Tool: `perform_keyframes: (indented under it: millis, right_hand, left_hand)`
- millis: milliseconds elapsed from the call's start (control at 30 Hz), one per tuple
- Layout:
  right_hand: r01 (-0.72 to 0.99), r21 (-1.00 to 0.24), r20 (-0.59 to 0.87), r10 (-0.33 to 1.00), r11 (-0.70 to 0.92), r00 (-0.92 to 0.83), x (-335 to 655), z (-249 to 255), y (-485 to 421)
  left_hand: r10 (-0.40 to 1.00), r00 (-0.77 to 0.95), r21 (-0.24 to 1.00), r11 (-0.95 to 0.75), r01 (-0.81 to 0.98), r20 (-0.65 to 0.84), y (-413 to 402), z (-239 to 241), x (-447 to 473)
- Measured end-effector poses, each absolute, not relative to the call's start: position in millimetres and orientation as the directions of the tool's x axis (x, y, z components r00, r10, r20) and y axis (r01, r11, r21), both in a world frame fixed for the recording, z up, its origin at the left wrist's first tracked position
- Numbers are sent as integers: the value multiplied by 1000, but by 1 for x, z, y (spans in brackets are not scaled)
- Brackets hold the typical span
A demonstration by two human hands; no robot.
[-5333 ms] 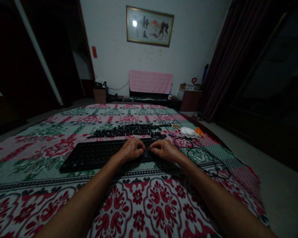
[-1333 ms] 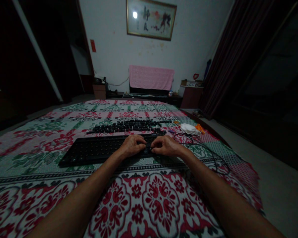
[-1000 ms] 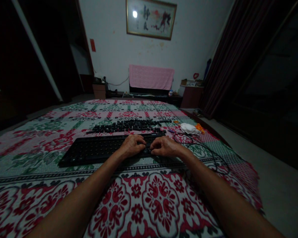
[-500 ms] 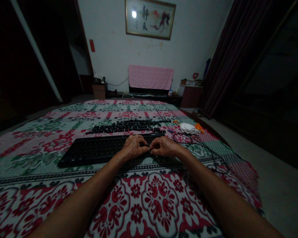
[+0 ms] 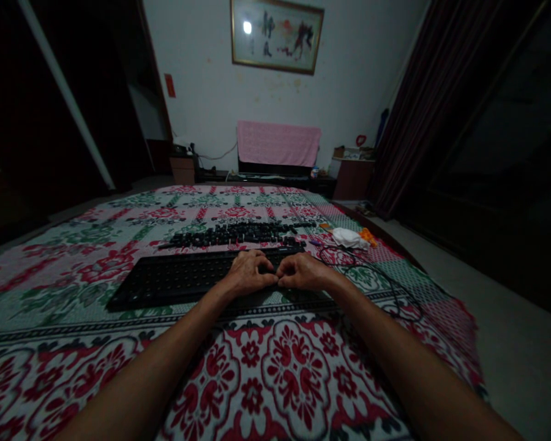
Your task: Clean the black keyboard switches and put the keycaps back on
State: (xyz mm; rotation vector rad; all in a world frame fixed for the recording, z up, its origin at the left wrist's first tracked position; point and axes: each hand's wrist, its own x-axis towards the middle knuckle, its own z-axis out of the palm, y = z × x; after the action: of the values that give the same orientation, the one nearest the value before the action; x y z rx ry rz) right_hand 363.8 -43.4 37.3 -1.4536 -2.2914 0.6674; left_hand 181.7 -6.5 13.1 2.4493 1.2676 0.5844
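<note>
Black keyboard [image 5: 174, 278] flat on floral bedspread [image 5: 280, 367], left hand [image 5: 248, 274] and right hand [image 5: 303, 271] touching on its right half, fingers curled, grasp not discernible, loose keycaps [image 5: 234, 233] just behind, cable [image 5: 386, 288] at right, framed calligraphy [image 5: 277, 35] illegible.

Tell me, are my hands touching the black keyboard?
Touching. The head view shows the left hand and right hand resting, fingers curled, on the keyboard, toward its right end.
</note>
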Motion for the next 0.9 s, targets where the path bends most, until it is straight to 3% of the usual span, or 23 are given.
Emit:
perform_keyframes:
  millis: [533,900]
  right_hand:
    - [671,-660,-14,888,337,-460,368,35,-37]
    - [670,-650,-9,878,358,-478,370,35,-35]
  left_hand:
    - [840,514,472,-528,706,171,-5,14,183]
    - [865,480,469,-488,737,146,-2,13,187]
